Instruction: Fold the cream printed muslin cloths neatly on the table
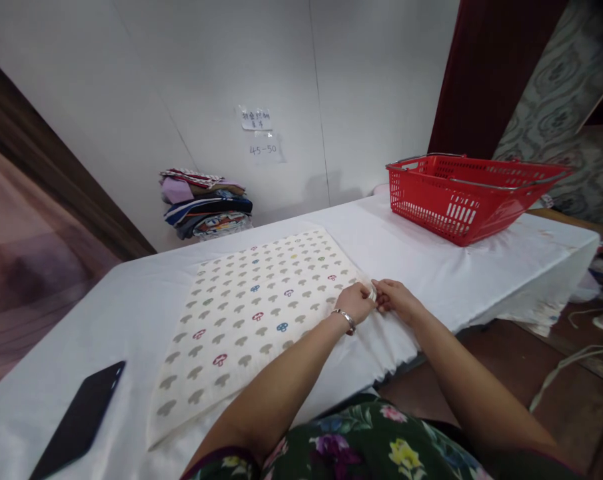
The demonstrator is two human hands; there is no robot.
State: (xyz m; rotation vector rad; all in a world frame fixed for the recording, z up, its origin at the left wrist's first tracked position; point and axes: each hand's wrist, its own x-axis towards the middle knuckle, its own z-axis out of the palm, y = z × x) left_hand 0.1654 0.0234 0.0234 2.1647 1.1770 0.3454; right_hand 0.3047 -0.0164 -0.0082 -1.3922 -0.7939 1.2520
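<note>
A cream cloth (pixel 274 297) printed with grey and coloured mushrooms lies spread and flat on the white-covered table. At its right corner my left hand (pixel 356 301), with a bracelet at the wrist, pinches the cloth's edge. My right hand (pixel 392 299) meets it there, its fingers closed on the same bunched edge. The fingertips partly hide the pinched bit of cloth. Along the near side the edge looks doubled, and my left forearm covers part of it.
On the right of the white tablecloth (pixel 366 230) stands a red plastic basket (pixel 431 200) with metal handles. A dark phone or tablet (pixel 81 420) lies at the left front. Folded clothes (pixel 208 207) are stacked by the wall, below paper signs (pixel 264 148).
</note>
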